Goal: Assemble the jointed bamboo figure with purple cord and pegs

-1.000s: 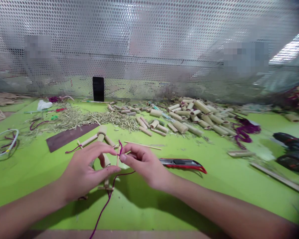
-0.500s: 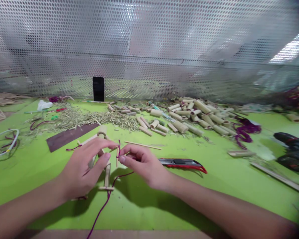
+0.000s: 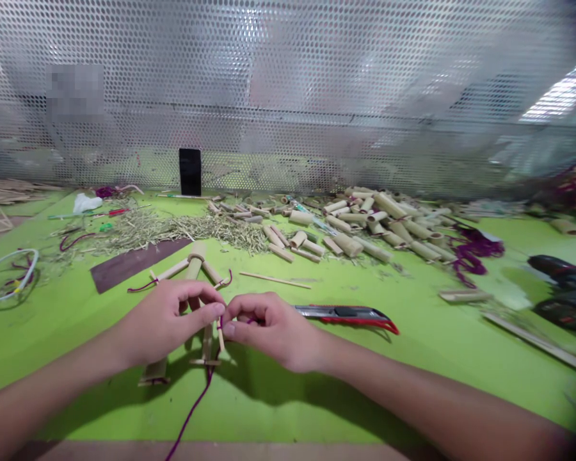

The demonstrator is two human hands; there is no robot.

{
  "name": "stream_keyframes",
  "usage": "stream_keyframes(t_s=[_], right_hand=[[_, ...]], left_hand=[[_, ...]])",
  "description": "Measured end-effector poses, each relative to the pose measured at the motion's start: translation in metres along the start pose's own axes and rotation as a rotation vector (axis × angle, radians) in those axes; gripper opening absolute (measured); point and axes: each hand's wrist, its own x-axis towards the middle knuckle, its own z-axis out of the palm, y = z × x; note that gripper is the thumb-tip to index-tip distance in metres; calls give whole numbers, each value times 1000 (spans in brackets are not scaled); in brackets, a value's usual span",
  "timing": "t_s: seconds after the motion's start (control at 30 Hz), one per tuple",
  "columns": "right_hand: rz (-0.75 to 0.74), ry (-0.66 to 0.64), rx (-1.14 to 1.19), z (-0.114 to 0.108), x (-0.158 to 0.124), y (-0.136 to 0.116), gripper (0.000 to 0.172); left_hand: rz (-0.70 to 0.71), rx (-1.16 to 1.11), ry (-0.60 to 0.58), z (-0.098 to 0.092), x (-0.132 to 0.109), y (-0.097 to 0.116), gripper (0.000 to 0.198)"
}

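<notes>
A small bamboo stick point(image 3: 221, 341) with purple string point(image 3: 198, 402) wound on it is between my fingertips. My left hand point(image 3: 173, 323) pinches its upper end. Thumb and forefinger of my right hand point(image 3: 273, 330) are closed on the string beside the stick; the exact grip is partly hidden. Beneath my left hand lies a jointed figure of bamboo tubes point(image 3: 194, 266), its middle covered by that hand. One tube ends in a short crosswise stick point(image 3: 205, 363). Right of my right hand is a red and black utility knife point(image 3: 350, 314).
Bamboo tube pieces point(image 3: 388, 218) are heaped at the back right, shavings point(image 3: 187, 230) at the back left. A dark flat strip point(image 3: 137, 264), a thin stick point(image 3: 274, 280), a phone point(image 3: 190, 171), a bundle of purple string point(image 3: 475, 250) and a power drill point(image 3: 566, 291) surround the hands. Perforated metal sheeting point(image 3: 288, 77) stands behind.
Both hands have come lower and closer together, bringing the small stick down toward me. More of the bamboo figure's upper part now shows above my left hand.
</notes>
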Motion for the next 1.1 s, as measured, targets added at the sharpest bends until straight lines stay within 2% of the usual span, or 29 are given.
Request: stream_keyframes(t_s=[0.13, 0.33, 0.47, 0.57, 0.7, 0.9, 1.1], right_hand=[[-4, 10, -39, 0, 0, 0, 42], [-44, 46, -100, 0, 1, 2, 39], [-40, 65, -139, -1, 2, 4, 42], [-19, 75, -143, -2, 3, 4, 44], [-2, 71, -122, -3, 4, 4, 40], [-6, 72, -151, -6, 4, 2, 26], [-14, 63, -168, -9, 4, 0, 32]], left_hand=[[-56, -69, -30, 1, 0, -1, 33], [-88, -105, 39, 5, 1, -1, 25], [-11, -58, 110, 5, 2, -1, 20], [36, -52, 115, 5, 1, 0, 21], [24, -90, 95, 3, 1, 0, 25], [-105, -333, 9, 0, 3, -2, 41], [-181, -522, -106, -3, 5, -6, 46]])
